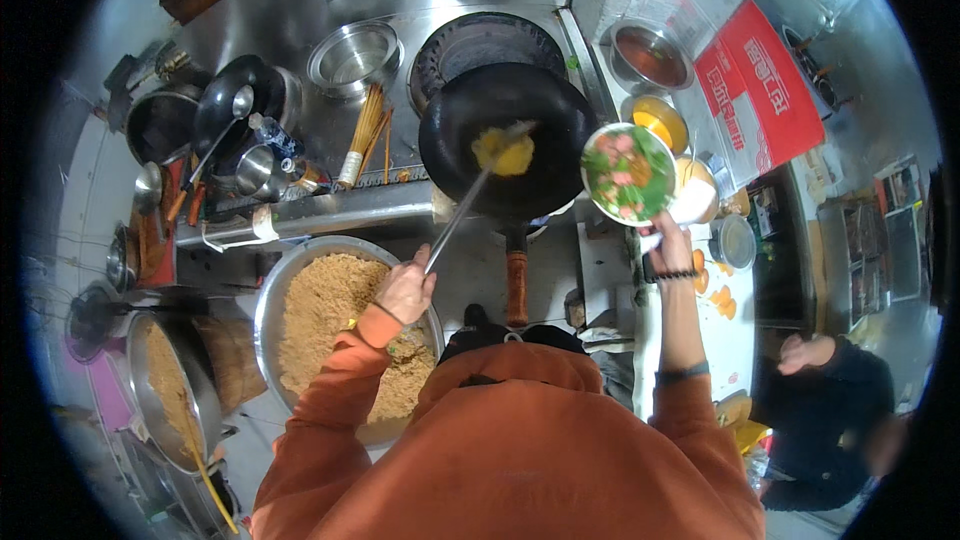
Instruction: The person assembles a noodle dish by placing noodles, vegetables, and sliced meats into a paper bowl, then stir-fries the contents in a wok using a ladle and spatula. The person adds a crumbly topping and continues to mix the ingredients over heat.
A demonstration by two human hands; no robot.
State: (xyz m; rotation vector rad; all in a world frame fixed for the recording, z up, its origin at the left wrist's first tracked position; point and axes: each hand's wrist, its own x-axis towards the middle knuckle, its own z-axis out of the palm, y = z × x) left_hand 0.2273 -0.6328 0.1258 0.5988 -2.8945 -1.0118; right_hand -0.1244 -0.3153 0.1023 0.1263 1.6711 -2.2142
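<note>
My left hand (406,286) grips the metal handle of a long ladle or turner (463,216), whose head rests in the black wok (457,127). Yellow beaten egg (511,153) lies at the bottom of the wok around that head, which is partly hidden. The wok's wooden handle (517,289) points towards me. In my right hand (670,246) is a white bowl (589,200) filled with chopped greens, pink meat pieces and brown seasoning (630,171). The bowl is held beside the wok's right rim, tilted.
A large steel basin (268,307) of brown fried rice or similar grain stands below my left arm. A bamboo wok brush (361,139) lies left of the wok. Further right are a bowl of yellow liquid (660,124), a steel pot (651,56) and a red-and-white carton (761,90). Another person (825,420) is at the right.
</note>
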